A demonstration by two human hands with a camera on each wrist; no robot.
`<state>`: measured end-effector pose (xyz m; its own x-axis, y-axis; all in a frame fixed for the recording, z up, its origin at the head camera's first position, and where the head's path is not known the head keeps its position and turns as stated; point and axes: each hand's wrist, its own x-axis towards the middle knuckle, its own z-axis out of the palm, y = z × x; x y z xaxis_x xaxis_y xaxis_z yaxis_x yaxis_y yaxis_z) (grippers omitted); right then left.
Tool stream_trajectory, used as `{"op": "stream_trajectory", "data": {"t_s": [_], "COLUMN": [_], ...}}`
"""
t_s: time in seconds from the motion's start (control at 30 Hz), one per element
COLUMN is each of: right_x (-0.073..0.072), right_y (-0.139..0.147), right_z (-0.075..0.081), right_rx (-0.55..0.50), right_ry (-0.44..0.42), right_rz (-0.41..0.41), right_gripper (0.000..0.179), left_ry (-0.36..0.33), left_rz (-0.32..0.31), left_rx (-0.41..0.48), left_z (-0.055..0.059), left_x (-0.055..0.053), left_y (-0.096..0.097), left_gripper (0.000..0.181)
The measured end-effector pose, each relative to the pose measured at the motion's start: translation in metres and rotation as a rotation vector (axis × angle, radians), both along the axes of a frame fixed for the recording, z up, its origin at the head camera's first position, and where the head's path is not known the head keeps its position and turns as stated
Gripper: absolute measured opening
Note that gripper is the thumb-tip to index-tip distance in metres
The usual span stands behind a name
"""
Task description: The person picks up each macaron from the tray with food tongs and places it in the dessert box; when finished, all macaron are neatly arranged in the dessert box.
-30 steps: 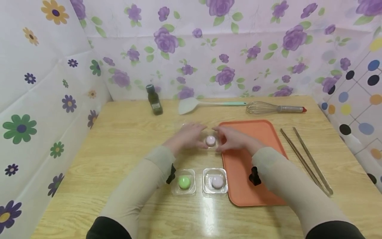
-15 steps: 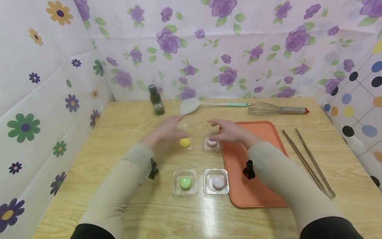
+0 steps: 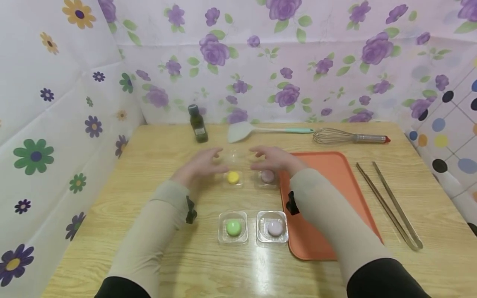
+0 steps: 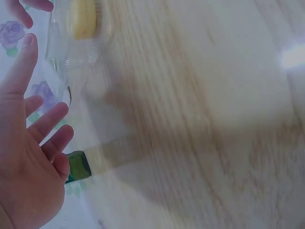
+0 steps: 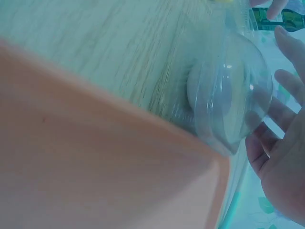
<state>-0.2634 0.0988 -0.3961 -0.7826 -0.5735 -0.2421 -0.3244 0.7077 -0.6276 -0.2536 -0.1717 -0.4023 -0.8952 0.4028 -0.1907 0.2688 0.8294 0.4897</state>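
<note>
My left hand hovers left of a yellow macaron in a clear plastic box, fingers spread and holding nothing. Behind that macaron stands a clear domed lid. My right hand is over the back of a box with a pink macaron, its fingers loosely bent. From the right wrist, a clear dome covers the pink macaron, and my fingertips are right beside it. Nearer me sit a green macaron and a pale lilac macaron, each in a clear box.
An orange tray lies under my right forearm, its left edge against the boxes. Metal tongs lie to its right. At the back are a dark bottle, a spatula and a whisk, before a flowered curtain.
My left hand has moved left, away from the pink macaron's box, uncovering the yellow macaron. My right hand has shifted back and slightly left over its box. The boxes stay in place.
</note>
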Motion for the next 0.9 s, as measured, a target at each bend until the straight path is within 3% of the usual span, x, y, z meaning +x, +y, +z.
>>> {"op": "stream_trajectory", "data": {"t_s": [0.2, 0.57, 0.9], "right_x": [-0.006, -0.007, -0.007], "right_y": [-0.016, -0.032, -0.032], "right_z": [-0.002, -0.002, -0.007], "right_rx": [0.061, 0.050, 0.041], "right_ry": [0.029, -0.010, -0.004], "right_rz": [-0.021, -0.023, -0.018], "right_gripper": [0.068, 0.065, 0.063], "left_ry": [-0.037, -0.061, -0.014], "left_rz": [0.019, 0.016, -0.001], "left_rx": [0.033, 0.070, 0.073], "left_z": [-0.002, -0.006, -0.007], "left_x": [0.001, -0.002, -0.006], "left_y": [0.000, 0.005, 0.014], "left_gripper": [0.085, 0.085, 0.079]}}
